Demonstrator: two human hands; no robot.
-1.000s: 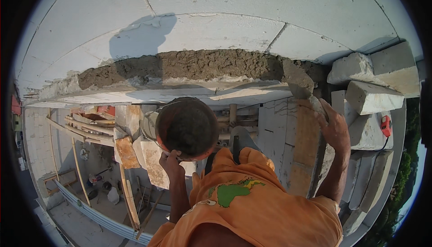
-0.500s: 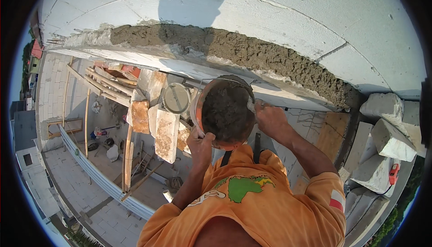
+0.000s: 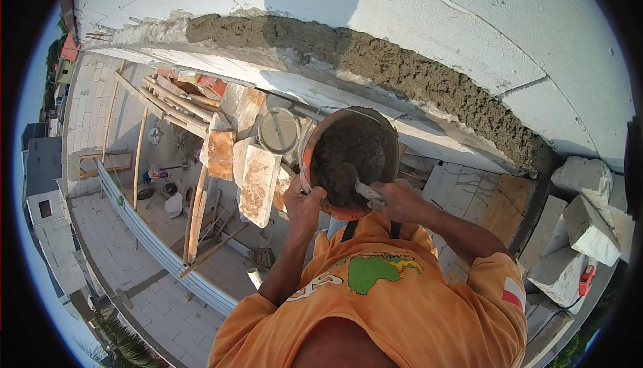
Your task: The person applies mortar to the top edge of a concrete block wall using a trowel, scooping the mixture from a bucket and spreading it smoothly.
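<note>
An orange bucket full of wet grey mortar is held up in front of my body, its mouth facing up. My left hand is closed on its near left rim. In my right hand is a trowel, gripped by its pale handle at the near right side of the bucket. The trowel's blade is mostly sunk in the mortar. Beyond the bucket, a rough strip of mortar lies along the ledge of the white block wall.
At left stand stained boards, a round grey-topped container and bamboo poles, with a lower floor beneath. On the right are white block pieces and a red corded device. A wooden plank lies nearer.
My right hand has moved from the bucket's far right rim toward me, bringing the trowel into the mortar's near side. My left hand keeps its hold on the rim. The whole view has shifted slightly.
</note>
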